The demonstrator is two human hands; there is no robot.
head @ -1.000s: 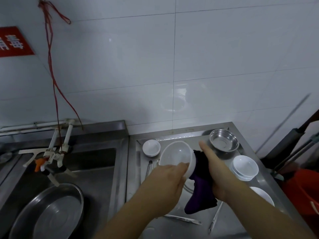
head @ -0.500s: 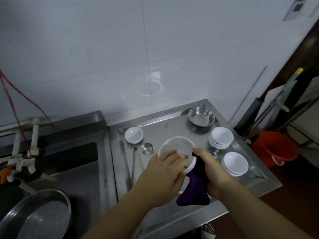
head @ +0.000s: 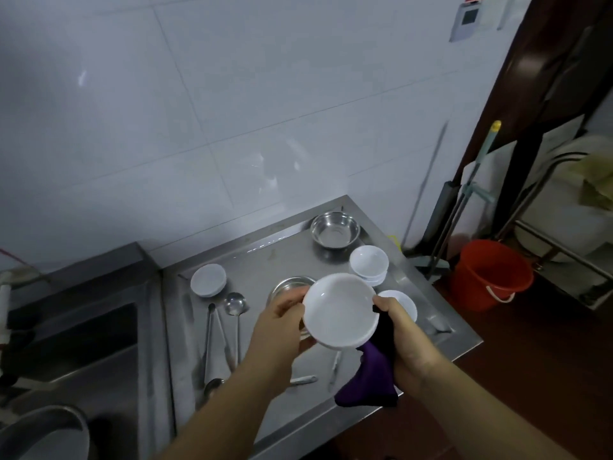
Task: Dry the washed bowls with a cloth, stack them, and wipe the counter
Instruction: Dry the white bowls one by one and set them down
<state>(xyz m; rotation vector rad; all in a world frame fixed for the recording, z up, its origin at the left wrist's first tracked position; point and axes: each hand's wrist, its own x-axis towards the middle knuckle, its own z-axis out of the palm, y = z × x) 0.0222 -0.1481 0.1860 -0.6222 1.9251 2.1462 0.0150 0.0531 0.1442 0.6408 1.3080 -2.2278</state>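
Left hand [head: 282,323]: my fingers grip the bowl [head: 340,310] rim at 9 o'clock.
Right hand [head: 403,336]: clutches the cloth [head: 371,380]; nearer the stack [head: 369,263], at 1 o'clock.

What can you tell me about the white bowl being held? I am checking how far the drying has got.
The white bowl is round, shallow and smooth, looking like glazed ceramic or plastic. It is empty, held above the steel counter, tilted so its inside faces the camera. The left hand grips its left rim; the right hand holds its right edge with the purple cloth against the underside. Wetness cannot be judged.
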